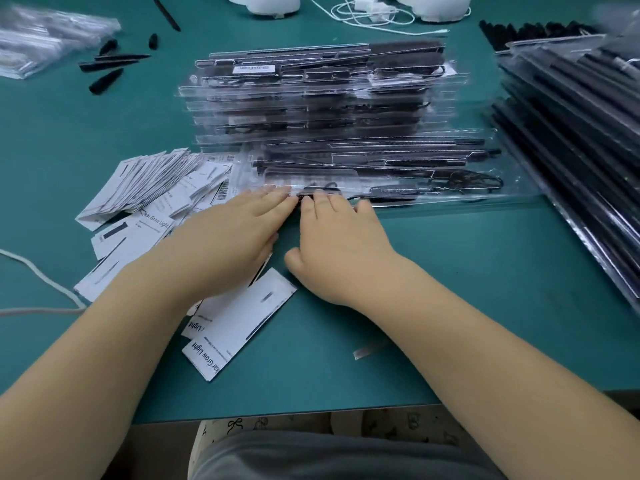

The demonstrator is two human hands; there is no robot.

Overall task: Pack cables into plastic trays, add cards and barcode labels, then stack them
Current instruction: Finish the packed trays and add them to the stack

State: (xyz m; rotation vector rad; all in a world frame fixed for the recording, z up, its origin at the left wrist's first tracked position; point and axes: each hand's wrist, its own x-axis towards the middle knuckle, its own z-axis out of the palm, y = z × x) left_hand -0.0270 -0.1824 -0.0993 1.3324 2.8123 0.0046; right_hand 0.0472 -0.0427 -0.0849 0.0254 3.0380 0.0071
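Observation:
A clear plastic tray (pixel 450 199) with black cables in it lies flat on the green table, in front of a tall stack of packed trays (pixel 318 95). My left hand (pixel 225 237) and my right hand (pixel 336 244) lie side by side, palms down. Their straight fingertips press on the near left edge of the flat tray. White printed cards (pixel 239 323) lie under and beside my left forearm, and a fanned pile of cards (pixel 145 181) with barcode labels (pixel 223 190) sits to the left of the tray.
A slanted pile of trays with black parts (pixel 581 140) fills the right side. Loose black caps and sticks (pixel 110 65) and clear bags (pixel 38 36) lie at the back left. White cables (pixel 374 15) lie at the back, and a white cord (pixel 41 282) at the left.

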